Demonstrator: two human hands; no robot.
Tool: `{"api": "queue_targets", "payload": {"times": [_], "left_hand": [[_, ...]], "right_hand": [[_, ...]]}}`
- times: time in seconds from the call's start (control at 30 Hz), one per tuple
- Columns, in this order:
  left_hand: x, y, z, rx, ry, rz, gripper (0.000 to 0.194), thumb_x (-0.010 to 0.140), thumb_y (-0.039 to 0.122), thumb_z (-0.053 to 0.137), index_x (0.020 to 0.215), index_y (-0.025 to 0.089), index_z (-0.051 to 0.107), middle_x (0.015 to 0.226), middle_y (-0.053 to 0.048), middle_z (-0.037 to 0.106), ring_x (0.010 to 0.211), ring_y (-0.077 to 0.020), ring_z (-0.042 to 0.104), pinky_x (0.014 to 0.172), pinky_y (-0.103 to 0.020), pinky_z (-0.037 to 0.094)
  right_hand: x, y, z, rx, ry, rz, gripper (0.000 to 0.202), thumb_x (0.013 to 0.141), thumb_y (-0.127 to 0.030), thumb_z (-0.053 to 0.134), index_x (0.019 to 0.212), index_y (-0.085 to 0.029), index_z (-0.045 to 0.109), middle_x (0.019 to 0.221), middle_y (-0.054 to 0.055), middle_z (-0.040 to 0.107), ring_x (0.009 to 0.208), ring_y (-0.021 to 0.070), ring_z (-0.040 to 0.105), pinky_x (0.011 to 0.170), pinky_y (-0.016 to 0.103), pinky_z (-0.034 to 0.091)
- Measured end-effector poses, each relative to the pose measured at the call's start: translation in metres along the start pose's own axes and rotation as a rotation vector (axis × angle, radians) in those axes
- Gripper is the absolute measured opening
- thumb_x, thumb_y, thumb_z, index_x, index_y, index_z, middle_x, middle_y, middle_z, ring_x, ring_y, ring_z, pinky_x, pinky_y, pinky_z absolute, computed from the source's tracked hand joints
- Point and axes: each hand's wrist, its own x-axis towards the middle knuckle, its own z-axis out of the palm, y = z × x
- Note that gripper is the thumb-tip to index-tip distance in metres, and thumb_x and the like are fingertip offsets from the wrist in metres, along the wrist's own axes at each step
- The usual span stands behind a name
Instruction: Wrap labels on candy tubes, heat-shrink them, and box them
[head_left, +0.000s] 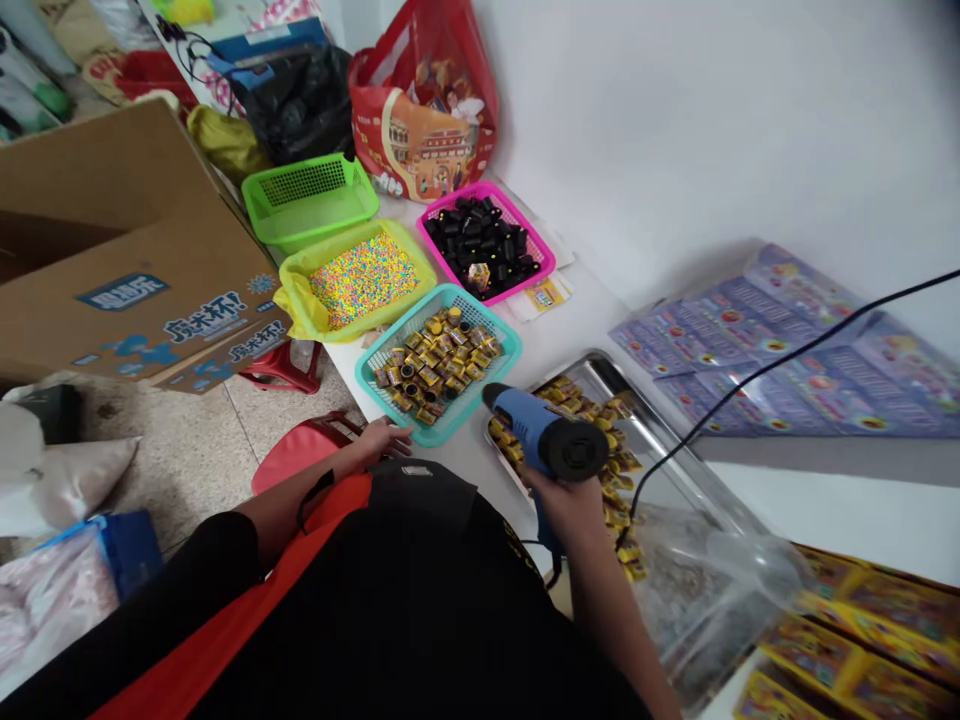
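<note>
Here in the head view, the right hand (562,500) has its fingers wrapped round the handle of a blue heat gun (532,425), and that gun sits over the left part of a metal tray (664,480)! Its dark nozzle points left, towards the turquoise basket (360,365). Under and around it, small gold-labelled packs (622,460) crowd the tray's left side, while clear plastic (690,570) covers the near end, and a black cord (697,430) cuts across from the right.

Over to the left hand (381,440): fingers loosely extended, nothing seen in their grasp, right by the turquoise basket's near-left rim; whether they touch it, I can't tell. Inside that basket, little gold-labelled cups (435,365) lie in a jumble, some upright, some on their sides.

Farther off, a pink basket (546,250) carries black pieces (480,235), and to its left a yellow basket (300,300) holds bright coloured beads (367,275). Purple boxes (750,340) line the wall at right, with yellow boxes (847,640) at near right.
</note>
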Motion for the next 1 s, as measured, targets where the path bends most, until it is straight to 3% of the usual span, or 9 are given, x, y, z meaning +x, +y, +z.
{"api": "queue_targets", "payload": {"times": [0.07,0.2,0.37,0.5,0.67,0.77,0.83,0.9,1.0], "left_hand": [[0.002,0.003,-0.004,0.060,-0.017,-0.005,0.038,0.069,0.040,0.080,0.084,0.012,0.060,0.073,-0.010,0.070,0.058,-0.0186,0.067,0.052,-0.026,0.047],[0.001,0.011,-0.011,0.124,-0.052,-0.046,0.035,0.070,0.041,0.078,0.064,0.010,0.064,0.061,-0.010,0.068,0.051,-0.0156,0.061,0.049,-0.025,0.042],[-0.004,0.020,-0.010,0.191,-0.049,-0.049,0.041,0.065,0.050,0.079,0.061,0.012,0.064,0.063,-0.009,0.069,0.051,-0.0143,0.058,0.050,-0.026,0.040],[-0.013,0.021,-0.009,0.307,-0.023,-0.027,0.048,0.066,0.060,0.073,0.056,0.015,0.060,0.054,-0.006,0.063,0.049,-0.0144,0.054,0.050,-0.026,0.038],[-0.020,0.037,-0.011,0.701,-0.051,0.106,0.053,0.076,0.066,0.061,0.054,0.018,0.058,0.047,-0.003,0.055,0.049,-0.0164,0.053,0.051,-0.027,0.039],[-0.003,0.067,-0.006,0.866,0.206,0.467,0.036,0.082,0.054,0.063,0.073,0.019,0.065,0.074,-0.008,0.067,0.082,-0.0240,0.063,0.074,-0.032,0.048],[0.019,0.088,0.003,1.034,0.438,0.638,0.030,0.084,0.044,0.064,0.096,0.017,0.066,0.105,-0.016,0.067,0.110,-0.0325,0.056,0.093,-0.041,0.043],[0.042,0.101,0.018,1.216,0.570,0.657,0.042,0.087,0.043,0.060,0.116,0.013,0.061,0.129,-0.024,0.056,0.125,-0.0403,0.044,0.100,-0.050,0.037],[0.063,0.096,0.047,1.393,0.582,0.620,0.062,0.088,0.052,0.054,0.135,0.012,0.048,0.138,-0.026,0.048,0.129,-0.0453,0.036,0.099,-0.056,0.034]], "right_hand": [[0.006,0.001,0.003,-0.009,0.077,-0.056,0.027,0.053,-0.043,0.071,0.069,-0.022,0.065,0.075,0.008,0.071,0.082,0.0314,0.067,0.073,0.043,0.055],[0.010,-0.008,0.007,0.116,-0.140,0.118,0.024,0.058,-0.045,0.070,0.064,-0.023,0.063,0.063,0.006,0.067,0.063,0.0277,0.065,0.062,0.041,0.055],[0.021,-0.028,0.021,0.080,0.063,-0.044,0.026,0.054,-0.038,0.074,0.072,-0.023,0.065,0.079,0.006,0.070,0.087,0.0297,0.066,0.077,0.040,0.055],[0.034,-0.036,0.031,0.240,-0.166,0.103,0.025,0.057,-0.041,0.070,0.070,-0.020,0.064,0.062,0.004,0.065,0.060,0.0234,0.062,0.059,0.037,0.053],[0.047,-0.040,0.029,0.146,0.129,-0.116,0.023,0.054,-0.036,0.071,0.070,-0.020,0.064,0.070,0.004,0.067,0.071,0.0230,0.062,0.070,0.036,0.052],[0.044,-0.037,0.017,0.317,0.042,-0.002,0.025,0.055,-0.037,0.073,0.070,-0.019,0.064,0.062,0.003,0.065,0.058,0.0208,0.060,0.059,0.035,0.052],[0.038,-0.031,0.007,0.424,-0.047,0.086,0.028,0.054,-0.038,0.075,0.070,-0.018,0.064,0.059,0.002,0.064,0.051,0.0198,0.058,0.052,0.034,0.050],[0.032,-0.022,-0.004,0.415,-0.036,0.104,0.031,0.052,-0.037,0.078,0.071,-0.018,0.065,0.059,0.002,0.065,0.052,0.0203,0.060,0.052,0.033,0.051],[0.025,-0.005,-0.022,0.321,0.077,0.057,0.033,0.051,-0.037,0.081,0.074,-0.018,0.066,0.062,0.002,0.066,0.056,0.0216,0.062,0.057,0.035,0.054]]}}
